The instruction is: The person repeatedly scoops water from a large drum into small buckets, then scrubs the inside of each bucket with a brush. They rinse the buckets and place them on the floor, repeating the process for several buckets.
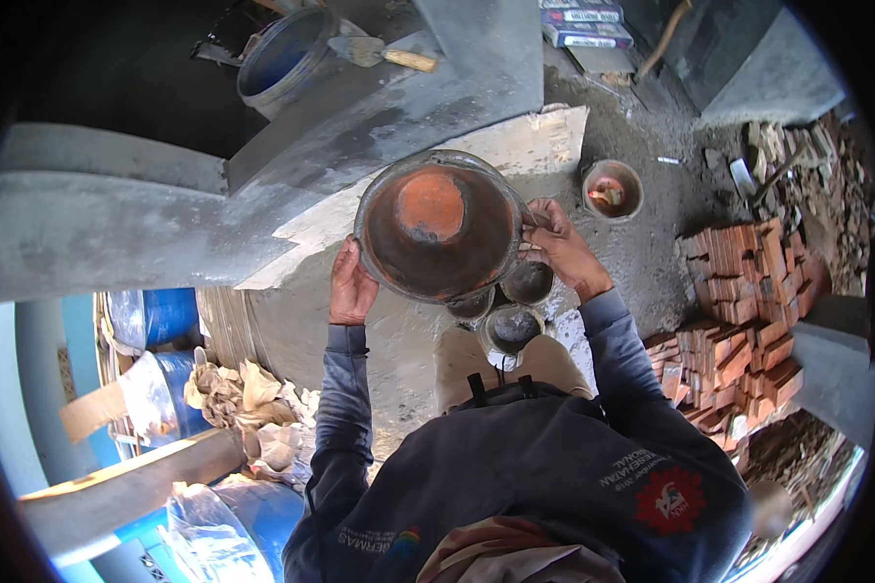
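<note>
A large round basin point(462, 264), dark grey inside with an orange-red patch, is held up in front of me, its inside facing the camera. My left hand point(352, 289) is closed on its left rim, and my right hand point(566, 250) grips the rim on the opposite side. Below the basin, by my knees, stand a small dark pot point(528, 281) and a pale-rimmed bucket point(512, 328) with grey stuff in it. Another small container point(472, 307) is partly hidden by the basin.
A trowel point(363, 51) with a wooden handle lies on the grey ledge point(476, 73) beside a large bucket point(260, 95). A small bucket point(634, 207) holding something red stands to the right. Stacked red-brown tiles point(749, 277) and rubble are farther right. Blue drums point(170, 319) and crumpled paper point(253, 394) are on the left.
</note>
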### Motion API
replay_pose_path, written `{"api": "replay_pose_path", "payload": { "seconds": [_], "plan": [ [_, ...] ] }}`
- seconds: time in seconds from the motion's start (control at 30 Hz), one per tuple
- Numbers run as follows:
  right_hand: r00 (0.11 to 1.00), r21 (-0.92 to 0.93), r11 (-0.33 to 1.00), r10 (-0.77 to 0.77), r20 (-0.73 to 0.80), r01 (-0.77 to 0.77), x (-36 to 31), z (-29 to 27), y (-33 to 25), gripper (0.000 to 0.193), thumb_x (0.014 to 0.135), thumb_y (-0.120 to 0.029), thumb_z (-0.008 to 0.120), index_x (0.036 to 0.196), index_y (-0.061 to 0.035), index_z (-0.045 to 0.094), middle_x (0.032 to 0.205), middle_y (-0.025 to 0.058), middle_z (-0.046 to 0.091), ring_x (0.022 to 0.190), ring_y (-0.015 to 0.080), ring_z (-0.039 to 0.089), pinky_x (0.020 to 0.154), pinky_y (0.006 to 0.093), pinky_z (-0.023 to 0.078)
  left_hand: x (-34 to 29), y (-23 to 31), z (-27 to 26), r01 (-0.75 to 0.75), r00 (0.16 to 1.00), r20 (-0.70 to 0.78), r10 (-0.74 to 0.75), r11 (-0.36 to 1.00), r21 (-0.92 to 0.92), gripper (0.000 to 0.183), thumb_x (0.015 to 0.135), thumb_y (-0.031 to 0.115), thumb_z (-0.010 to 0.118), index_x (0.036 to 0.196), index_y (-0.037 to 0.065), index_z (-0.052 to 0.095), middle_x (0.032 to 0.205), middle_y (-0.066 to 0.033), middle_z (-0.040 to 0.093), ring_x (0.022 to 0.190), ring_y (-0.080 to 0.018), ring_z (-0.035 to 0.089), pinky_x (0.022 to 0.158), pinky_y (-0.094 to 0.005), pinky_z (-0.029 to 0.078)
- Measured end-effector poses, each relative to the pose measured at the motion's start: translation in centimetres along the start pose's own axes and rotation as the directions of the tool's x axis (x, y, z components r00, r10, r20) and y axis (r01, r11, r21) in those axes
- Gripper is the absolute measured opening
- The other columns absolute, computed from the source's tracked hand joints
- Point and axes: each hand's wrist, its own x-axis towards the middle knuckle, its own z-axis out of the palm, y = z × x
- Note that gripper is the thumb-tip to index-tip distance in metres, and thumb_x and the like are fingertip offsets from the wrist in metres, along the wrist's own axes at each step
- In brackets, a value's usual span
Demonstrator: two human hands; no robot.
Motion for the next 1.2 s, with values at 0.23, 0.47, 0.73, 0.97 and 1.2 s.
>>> {"api": "replay_pose_path", "payload": {
  "seconds": [0.23,0.47,0.73,0.97,1.2],
  "plan": [
    [0.999,-0.184,0.983,-0.008,0.047,0.016,0.4,7.2,0.6,0.034,0.104,-0.015,0.069,0.134,-0.0096,0.053,0.119,0.002,0.064,0.108,0.0113,0.064,0.089,0.0336,0.06,-1.2,4.6,-3.1,-0.128,0.986,-0.11,0.127,0.992,0.0,0.023,0.108,0.019,0.064,0.129,0.009,0.062,0.134,-0.0035,0.068,0.128,-0.0168,0.061,0.113,-0.0381,0.047],
    [0.968,-0.271,0.945,-0.129,0.215,0.186,10.0,19.8,-2.8,0.032,0.104,-0.015,0.07,0.129,-0.0091,0.05,0.109,0.0019,0.068,0.096,0.0106,0.064,0.082,0.0291,0.055,2.8,18.2,-7.6,-0.226,0.943,-0.158,0.294,0.91,0.346,0.013,0.111,0.023,0.062,0.115,0.011,0.061,0.11,0.0032,0.066,0.102,-0.008,0.06,0.092,-0.0266,0.049],
    [0.987,-0.317,0.94,-0.09,0.133,0.129,31.2,34.8,-6.1,0.032,0.105,-0.019,0.07,0.13,-0.0075,0.055,0.118,0.0062,0.065,0.112,0.0138,0.064,0.083,0.0307,0.061,19.6,33.5,-13.5,-0.485,0.834,-0.019,0.551,0.75,0.45,0.015,0.105,0.024,0.071,0.1,0.013,0.062,0.102,0.0033,0.067,0.096,-0.007,0.059,0.092,-0.0286,0.048],
    [0.893,-0.375,0.888,-0.372,-0.252,0.265,36.4,31.6,-3.8,0.047,0.111,-0.037,0.059,0.141,-0.0009,0.059,0.122,0.0117,0.071,0.112,0.0214,0.069,0.093,0.0373,0.058,28.2,41.1,-16.9,-0.442,0.83,-0.125,0.544,0.778,0.447,0.021,0.103,0.019,0.073,0.092,0.012,0.057,0.093,0.0009,0.066,0.087,-0.0079,0.058,0.082,-0.0261,0.048],
    [0.474,-0.382,0.909,-0.413,-0.778,0.164,27.3,19.3,3.1,0.029,0.111,-0.02,0.056,0.131,-0.0023,0.065,0.108,0.0073,0.072,0.092,0.0172,0.072,0.077,0.0331,0.06,29.8,42.9,-17.3,-0.366,0.849,-0.136,0.51,0.754,0.545,0.027,0.105,0.025,0.071,0.089,0.011,0.055,0.092,0.0013,0.064,0.086,-0.0085,0.058,0.083,-0.0274,0.047]
  ]
}}
